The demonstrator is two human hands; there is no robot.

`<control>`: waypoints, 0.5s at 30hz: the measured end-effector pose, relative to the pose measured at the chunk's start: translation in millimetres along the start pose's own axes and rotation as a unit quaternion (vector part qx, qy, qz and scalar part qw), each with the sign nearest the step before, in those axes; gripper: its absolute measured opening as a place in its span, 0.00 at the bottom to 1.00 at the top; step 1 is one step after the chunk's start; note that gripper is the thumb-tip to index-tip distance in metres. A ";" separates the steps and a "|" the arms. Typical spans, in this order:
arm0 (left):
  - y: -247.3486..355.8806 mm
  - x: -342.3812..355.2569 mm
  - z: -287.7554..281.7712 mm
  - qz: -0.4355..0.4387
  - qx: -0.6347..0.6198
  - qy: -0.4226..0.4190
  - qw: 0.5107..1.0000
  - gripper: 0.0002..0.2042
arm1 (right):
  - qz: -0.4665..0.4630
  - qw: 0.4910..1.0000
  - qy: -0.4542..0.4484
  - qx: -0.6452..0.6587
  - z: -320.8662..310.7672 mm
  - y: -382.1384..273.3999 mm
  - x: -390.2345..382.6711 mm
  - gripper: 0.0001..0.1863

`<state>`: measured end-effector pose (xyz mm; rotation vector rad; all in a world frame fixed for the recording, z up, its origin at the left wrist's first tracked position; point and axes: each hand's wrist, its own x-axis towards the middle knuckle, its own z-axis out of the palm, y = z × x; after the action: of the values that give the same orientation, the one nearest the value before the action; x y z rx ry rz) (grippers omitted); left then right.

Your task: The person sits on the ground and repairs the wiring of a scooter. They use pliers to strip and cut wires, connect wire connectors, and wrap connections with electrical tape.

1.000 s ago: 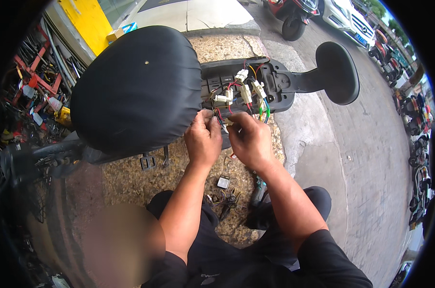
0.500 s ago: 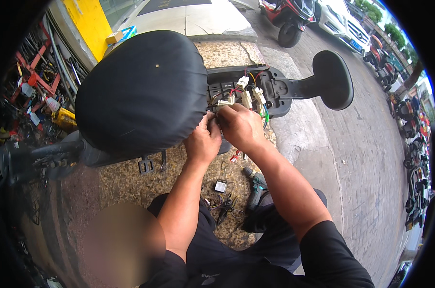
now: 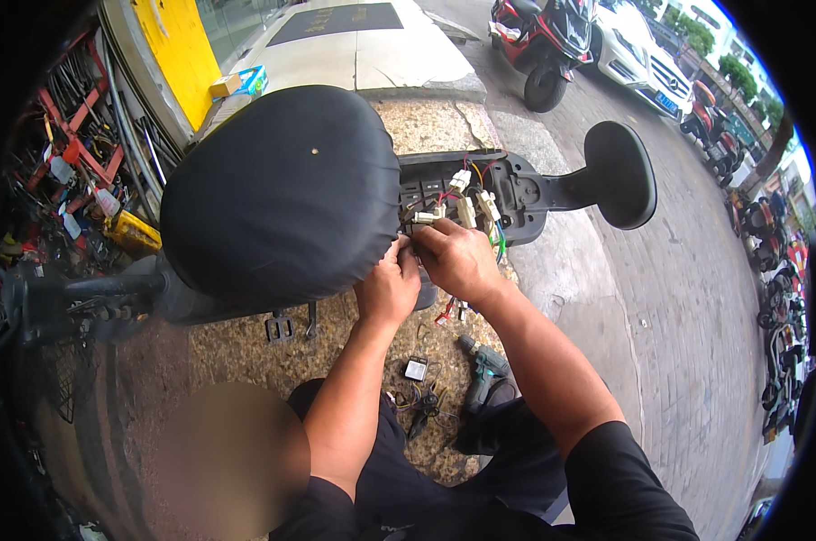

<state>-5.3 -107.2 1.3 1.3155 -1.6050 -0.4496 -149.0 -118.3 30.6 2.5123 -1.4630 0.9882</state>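
Working both hands at frame centre inside the opened black housing (image 3: 525, 194) beside the big black cover (image 3: 277, 194): left hand (image 3: 388, 287) curled shut, right hand (image 3: 455, 257) pinched on the wires (image 3: 423, 219) under the white plugs (image 3: 466, 209). Best done gripping plug bodies, not pulling coloured leads. Holding only wires and plugs, that housing; green drill (image 3: 483, 371) down on the gravel at lower centre.

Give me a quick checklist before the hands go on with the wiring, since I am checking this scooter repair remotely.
1. Both hands at the wiring: ok, left hand and right hand meet at the open handlebar housing.
2. White connectors exposed: ok, several stand free.
3. Any wire actually pinched: cannot tell, fingertips hidden.
4. Black cover clear of the wiring: ok, it lies to the left.
5. Cordless drill within reach: ok, on the ground below.
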 end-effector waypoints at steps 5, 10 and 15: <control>3.7 -1.8 -0.9 -0.023 -0.011 -0.008 1.000 0.05 | 0.002 0.999 -0.033 0.004 -5.4 -0.7 1.4 0.04; 6.2 -4.6 -0.6 -0.045 -0.011 -0.011 0.999 0.03 | 0.075 0.993 -0.083 0.024 -8.8 -8.0 6.7 0.06; 6.3 -7.1 0.3 -0.003 -0.013 0.000 1.000 0.02 | 0.225 0.962 -0.132 0.086 -6.0 -11.6 13.5 0.11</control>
<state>-9.4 -98.7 2.9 1.3017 -1.5914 -0.4721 -138.0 -120.0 45.7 2.5634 -2.1886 0.8856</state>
